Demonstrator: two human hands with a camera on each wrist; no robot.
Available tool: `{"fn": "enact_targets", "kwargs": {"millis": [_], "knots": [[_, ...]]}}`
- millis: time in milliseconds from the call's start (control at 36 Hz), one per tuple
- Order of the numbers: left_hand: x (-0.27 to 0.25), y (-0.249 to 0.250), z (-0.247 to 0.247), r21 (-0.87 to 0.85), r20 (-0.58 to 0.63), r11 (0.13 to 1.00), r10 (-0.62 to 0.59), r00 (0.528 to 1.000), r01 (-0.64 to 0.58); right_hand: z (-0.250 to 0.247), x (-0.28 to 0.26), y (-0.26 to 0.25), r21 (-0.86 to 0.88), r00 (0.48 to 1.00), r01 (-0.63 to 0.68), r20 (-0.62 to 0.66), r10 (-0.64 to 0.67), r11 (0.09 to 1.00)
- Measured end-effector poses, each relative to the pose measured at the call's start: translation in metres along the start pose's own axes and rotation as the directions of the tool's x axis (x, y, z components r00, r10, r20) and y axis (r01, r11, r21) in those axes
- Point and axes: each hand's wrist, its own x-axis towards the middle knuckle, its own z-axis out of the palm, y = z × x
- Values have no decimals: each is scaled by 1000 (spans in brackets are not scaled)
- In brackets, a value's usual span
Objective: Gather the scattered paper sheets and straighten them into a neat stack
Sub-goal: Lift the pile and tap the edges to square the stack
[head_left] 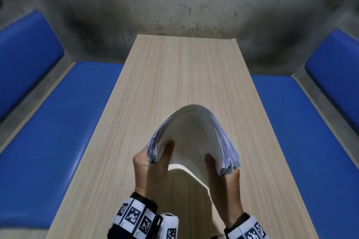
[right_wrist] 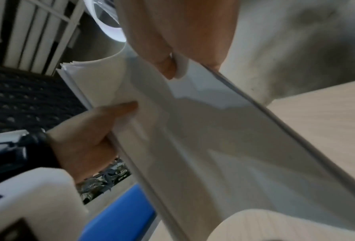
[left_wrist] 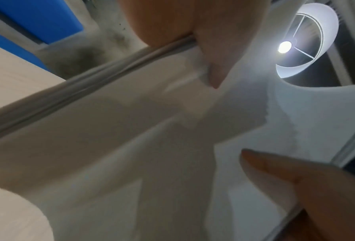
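A thick stack of white paper sheets [head_left: 191,132] is held up above the wooden table [head_left: 174,75], bent into an arch. My left hand [head_left: 155,159] grips its left edge, thumb on the near face, fingers behind. My right hand [head_left: 223,170] grips the right edge the same way. The sheet edges fan out unevenly at both sides. From the left wrist the underside of the paper [left_wrist: 151,146] fills the frame, pinched by my left hand [left_wrist: 201,53]. The right wrist view has the paper [right_wrist: 193,130] held by my right hand [right_wrist: 172,48] and by the left hand [right_wrist: 94,130].
Blue padded benches [head_left: 58,132] [head_left: 303,132] run along both long sides of the table. A stained grey wall [head_left: 184,2] stands past the far end. A round ceiling lamp [left_wrist: 296,45] shines overhead.
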Motion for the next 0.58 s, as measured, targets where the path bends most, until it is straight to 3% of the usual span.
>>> {"fn": "enact_targets", "kwargs": {"millis": [111,278,389,472,583], "knots": [[-3,-13,9,13,62,998,-69,996,68,9,-1,22,-121,1000,-7,-20,5,993],[-2,-23,9,-20,0,980,-199,980,198,9,6,18,-8,993,-105,-49,105,994],[0,-5,10,-35,11,995,-90,996,90,5,2,-3,8,991,-3,-131,4,1000],[2,-9,5,-17,51,999,-49,997,50,-2,6,-1,-3,997,38,-71,-38,999],[8,-24,-10,-10,146,981,-192,971,195,-13,10,19,-53,997,-79,2,80,995]]}}
